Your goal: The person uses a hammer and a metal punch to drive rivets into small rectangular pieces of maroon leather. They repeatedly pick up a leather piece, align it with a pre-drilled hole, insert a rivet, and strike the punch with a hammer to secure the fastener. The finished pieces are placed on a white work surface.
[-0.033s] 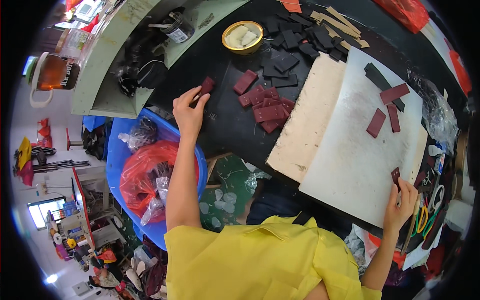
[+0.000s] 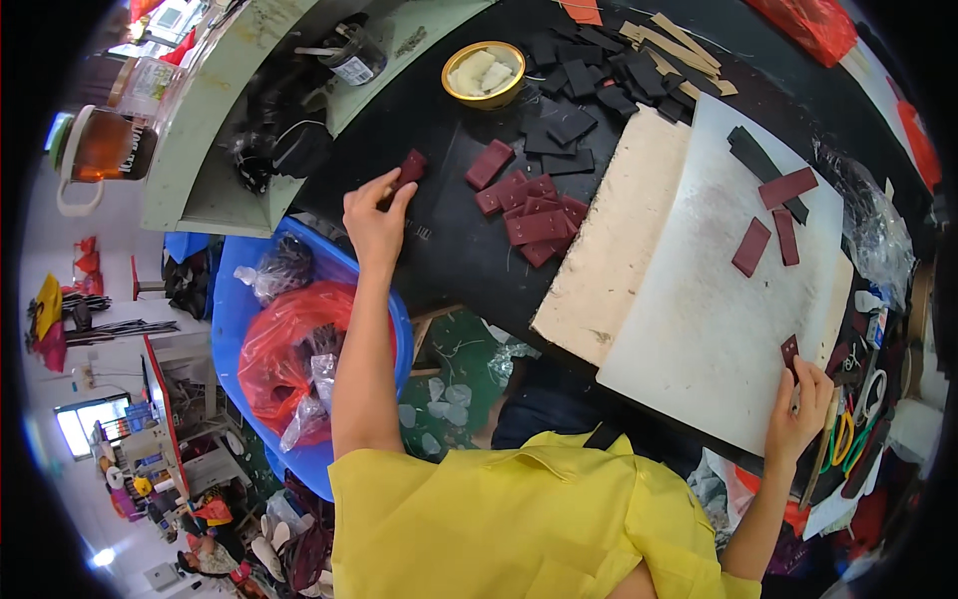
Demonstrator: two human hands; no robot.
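Out over the black tabletop, my left hand (image 2: 375, 222) pinches a small dark red rectangular piece (image 2: 410, 169), which looks like leather, between thumb and fingers. To its right lies a loose pile of similar dark red pieces (image 2: 539, 222), some with small holes or studs. My right hand (image 2: 798, 409) rests at the near right corner of a white board (image 2: 689, 329). Its fingers close on another dark red piece (image 2: 789, 351), partly hidden by them. Farther up the board lie three dark red pieces (image 2: 750, 247) and black strips (image 2: 755, 162).
A gold-rimmed bowl (image 2: 445, 82) of pale paste stands at the back, beside black pieces (image 2: 579, 75) and tan strips (image 2: 679, 48). A cream slab (image 2: 624, 230) lies under the board. Left are a blue tub (image 2: 232, 339) with bags and a green shelf (image 2: 215, 110); scissors (image 2: 874, 391) lie right.
My left hand and the piece in it have shifted very slightly to the left. My right hand and the pieces on the table stay where they were.
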